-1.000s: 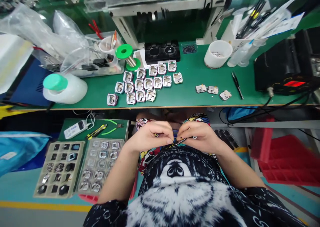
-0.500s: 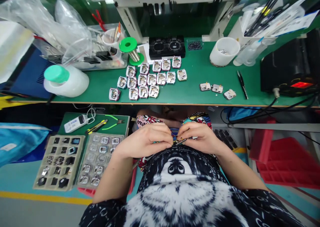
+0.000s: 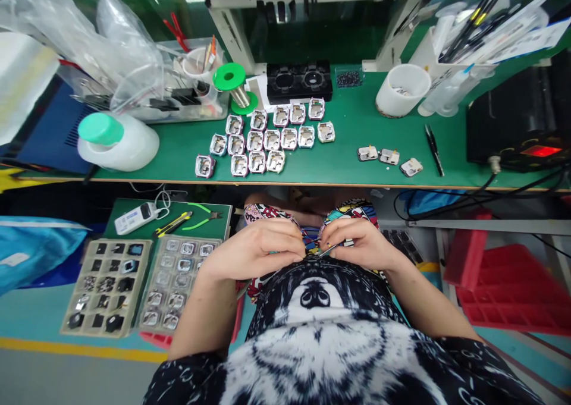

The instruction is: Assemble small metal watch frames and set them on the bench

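Close to my body, over my lap, both hands are held with the fingertips almost meeting. Pinched between the fingers of my right hand [image 3: 363, 243] is a small thin metallic piece [image 3: 328, 251], seen nearly edge-on. My left hand [image 3: 263, 245] is closed, thumb against fingers, just left of that piece; what it holds, if anything, is hidden. On the green bench [image 3: 348, 170] beyond stand several rows of metal watch cases [image 3: 272, 139]. Farther right lie three small flat metallic modules [image 3: 389, 156] and black tweezers [image 3: 433, 149].
Left on the bench are a white bottle [image 3: 134, 143] and a solder spool [image 3: 229, 77]. A white cup [image 3: 404, 90] and a black box with a red display [image 3: 521, 131] stand right. Below left are two compartment trays [image 3: 147, 286], green-handled cutters [image 3: 203, 217] and a yellow knife [image 3: 173, 223].
The fingertips have drawn slightly apart, my right hand shifting a little right and my left a little left. More of the thin metallic piece shows. The bench things are unchanged.
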`<state>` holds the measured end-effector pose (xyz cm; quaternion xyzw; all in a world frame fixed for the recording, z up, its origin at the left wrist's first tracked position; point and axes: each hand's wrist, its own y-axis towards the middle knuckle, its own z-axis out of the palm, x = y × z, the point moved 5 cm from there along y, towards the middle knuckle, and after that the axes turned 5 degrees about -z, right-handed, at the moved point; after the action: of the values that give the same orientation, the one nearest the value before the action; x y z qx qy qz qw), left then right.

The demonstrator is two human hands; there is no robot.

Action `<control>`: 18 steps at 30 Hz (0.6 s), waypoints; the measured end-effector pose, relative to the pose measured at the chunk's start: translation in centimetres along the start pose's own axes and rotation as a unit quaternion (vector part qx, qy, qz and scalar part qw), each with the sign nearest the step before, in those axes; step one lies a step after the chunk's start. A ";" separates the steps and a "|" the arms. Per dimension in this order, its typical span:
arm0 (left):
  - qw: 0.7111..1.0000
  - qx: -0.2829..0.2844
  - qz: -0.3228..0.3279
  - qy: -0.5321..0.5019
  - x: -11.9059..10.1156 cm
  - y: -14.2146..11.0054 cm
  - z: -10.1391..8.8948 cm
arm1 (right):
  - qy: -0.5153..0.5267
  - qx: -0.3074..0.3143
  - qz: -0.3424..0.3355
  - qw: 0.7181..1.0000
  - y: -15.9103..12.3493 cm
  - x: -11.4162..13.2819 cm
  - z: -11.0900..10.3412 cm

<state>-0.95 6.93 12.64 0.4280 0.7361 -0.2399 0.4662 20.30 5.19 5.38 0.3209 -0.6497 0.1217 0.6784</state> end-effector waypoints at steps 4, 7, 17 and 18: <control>1.000 -0.014 0.005 -0.008 0.3 -0.4 -0.2 | 0.003 -0.006 0.010 1.000 -0.1 -0.3 -0.3; 0.999 -0.038 -0.002 -0.003 0.4 -1.0 -0.5 | 0.001 -0.014 0.018 1.000 -0.3 -0.5 -0.5; 0.829 -0.468 -0.161 0.261 3.8 -6.7 -9.2 | -0.093 -0.033 0.070 0.993 -0.7 -1.4 -1.0; 0.795 -0.501 -0.177 0.292 4.7 -7.6 -10.7 | -0.097 -0.034 0.067 0.993 -0.6 -1.5 -0.9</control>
<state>-13.52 12.96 12.88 0.0471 0.9174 0.2206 0.3278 21.21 5.67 3.84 0.2641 -0.7359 0.1129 0.6132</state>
